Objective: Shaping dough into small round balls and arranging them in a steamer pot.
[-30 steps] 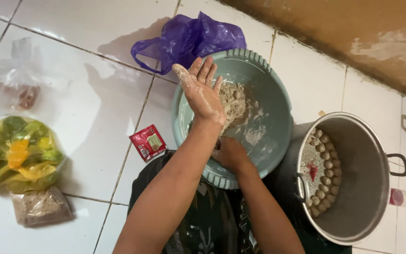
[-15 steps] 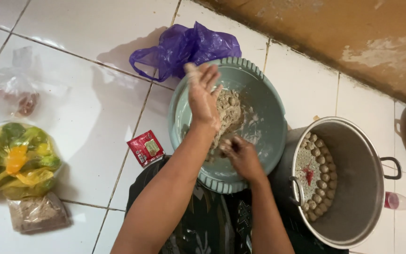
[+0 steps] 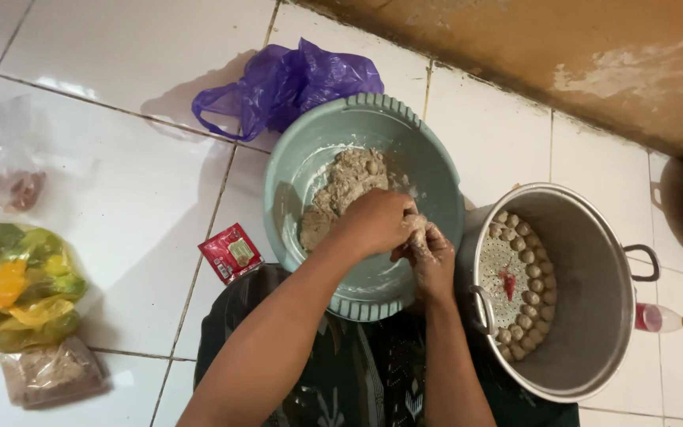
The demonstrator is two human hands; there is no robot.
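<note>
1. Left hand (image 3: 377, 221): raised and open-palmed a second ago, now lowered into the green basin (image 3: 294, 170), fingers curled shut over a lump of pale dough (image 3: 340, 190).
2. Right hand (image 3: 430, 251): against the left hand inside the basin; fingers bent, dough-smeared, pinching a bit of dough at the left fist.
3. Dough: heaped on the basin's floor, just beyond the hands.
4. Red sachet (image 3: 231, 253): small, rectangular, flat on the tile left of the basin.
5. Metal pot (image 3: 594, 308): right of the basin, formed balls (image 3: 527, 285) along its inner wall.
6. Yellow-green bag (image 3: 17, 292): well left of the basin; a clear packet of brown powder (image 3: 49, 370) nearer.
7. Purple plastic bag (image 3: 286, 83): crumpled, touching the basin's far rim.
</note>
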